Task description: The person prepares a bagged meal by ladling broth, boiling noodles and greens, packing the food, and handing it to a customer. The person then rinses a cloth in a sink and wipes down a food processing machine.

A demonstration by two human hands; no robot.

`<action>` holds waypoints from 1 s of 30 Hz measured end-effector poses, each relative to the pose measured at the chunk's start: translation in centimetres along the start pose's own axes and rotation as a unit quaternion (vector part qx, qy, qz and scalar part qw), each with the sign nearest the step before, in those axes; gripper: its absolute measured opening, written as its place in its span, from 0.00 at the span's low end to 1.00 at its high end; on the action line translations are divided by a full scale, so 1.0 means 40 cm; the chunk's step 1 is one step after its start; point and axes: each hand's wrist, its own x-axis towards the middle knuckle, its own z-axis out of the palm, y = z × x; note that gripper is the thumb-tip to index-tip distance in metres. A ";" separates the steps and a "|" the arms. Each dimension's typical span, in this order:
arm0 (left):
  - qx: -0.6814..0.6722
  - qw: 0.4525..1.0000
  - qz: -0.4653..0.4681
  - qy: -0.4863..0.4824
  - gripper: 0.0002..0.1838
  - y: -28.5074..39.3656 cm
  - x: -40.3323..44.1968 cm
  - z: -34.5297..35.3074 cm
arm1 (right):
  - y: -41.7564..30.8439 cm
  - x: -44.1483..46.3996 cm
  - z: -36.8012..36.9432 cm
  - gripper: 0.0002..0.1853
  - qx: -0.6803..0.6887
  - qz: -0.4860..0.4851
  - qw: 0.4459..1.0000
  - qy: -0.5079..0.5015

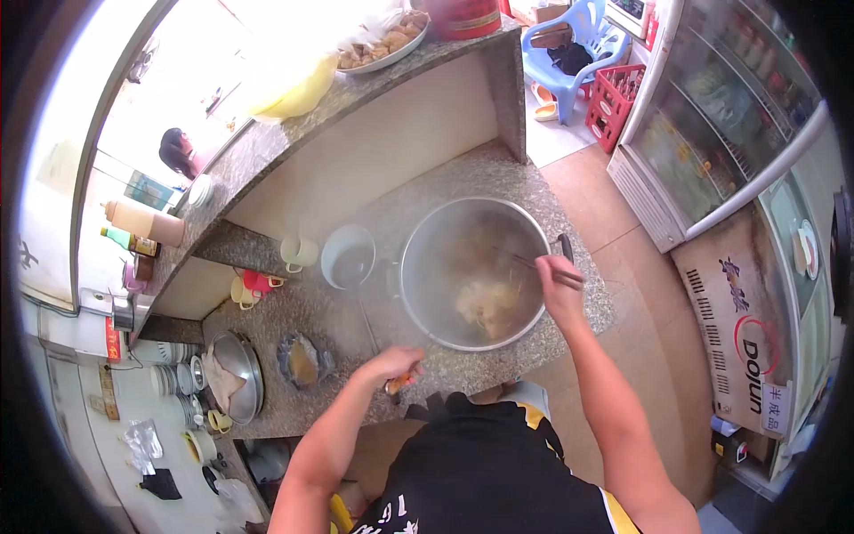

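the pot (471, 346) stands on the counter (289, 311), in front of the person, uncovered and filled with steaming liquid. a pale piece of food (485, 303) lies inside it, toward the near side of the opening, partly below the surface. the right hand (560, 283) is closed around a pair of chopsticks (570, 279), set over the right part of the rim with the tips directed into the pot; steam hides whether the tips touch the food. the left hand (396, 367) is held low over the near edge of the counter, fingers curled, just beside an orange item (398, 384); whether it grips this item cannot be determined. progress, as judged from the current layout: loading of the pot and heating of the liquid appear complete to the point of steaming; handling with the chopsticks appears to be under way. the food is not lifted clear of the liquid, so any removal remains undone. the metal basin (255, 383) at the left holds a separate pale item (222, 378), and the white container (347, 238) stands beside the pot, apart from both hands.
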 end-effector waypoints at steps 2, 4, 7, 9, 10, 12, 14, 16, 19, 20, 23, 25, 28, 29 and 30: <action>0.154 0.986 0.036 0.058 0.22 -0.004 0.018 0.050 | 0.026 -0.001 0.032 0.14 -0.088 -0.044 0.989 -0.108; 0.200 0.976 0.051 0.077 0.21 0.022 0.009 0.093 | -0.006 -0.032 0.026 0.14 -0.121 -0.027 0.984 -0.125; 0.267 0.963 0.017 0.028 0.18 0.026 0.005 0.126 | -0.036 -0.116 0.002 0.14 -0.136 -0.014 0.983 -0.121; 0.176 0.984 0.011 0.006 0.17 0.016 -0.003 0.116 | -0.027 -0.161 -0.003 0.15 -0.023 0.088 0.992 -0.090; 0.094 0.995 0.006 -0.014 0.16 0.032 -0.026 0.111 | -0.025 -0.171 -0.005 0.15 -0.023 0.087 0.992 -0.090; 0.029 0.999 0.001 -0.027 0.14 0.041 -0.044 0.090 | -0.017 -0.184 -0.011 0.14 0.178 0.209 0.961 -0.026; -0.005 0.994 0.030 -0.102 0.15 0.010 -0.003 0.045 | 0.035 -0.207 -0.009 0.16 0.137 0.173 0.975 -0.028; -0.050 0.988 0.031 -0.144 0.16 -0.022 0.015 0.015 | 0.019 -0.211 -0.024 0.17 0.094 0.138 0.986 -0.027; -0.121 0.975 0.024 -0.187 0.20 -0.041 0.018 0.027 | -0.044 -0.198 -0.069 0.17 0.138 0.179 0.974 -0.008; -0.147 0.971 0.016 -0.186 0.23 -0.047 0.010 0.036 | -0.037 -0.198 -0.078 0.17 0.136 0.180 0.974 -0.009; -0.184 0.965 0.047 -0.181 0.23 -0.073 0.013 0.067 | 0.026 -0.199 -0.064 0.17 -0.050 0.011 0.996 -0.069; -0.190 0.965 0.053 -0.175 0.22 -0.085 0.019 0.084 | -0.033 -0.184 -0.065 0.17 0.050 0.081 0.995 -0.043; -0.199 0.964 0.071 -0.160 0.22 -0.105 -0.003 0.091 | -0.072 -0.149 -0.097 0.17 0.180 0.164 0.970 0.008; -0.198 0.966 0.076 -0.148 0.22 -0.102 -0.022 0.089 | -0.083 -0.134 -0.128 0.17 0.184 0.180 0.966 0.039; -0.197 0.968 0.081 -0.136 0.22 -0.102 -0.043 0.086 | -0.086 -0.131 -0.156 0.17 0.186 0.198 0.960 0.070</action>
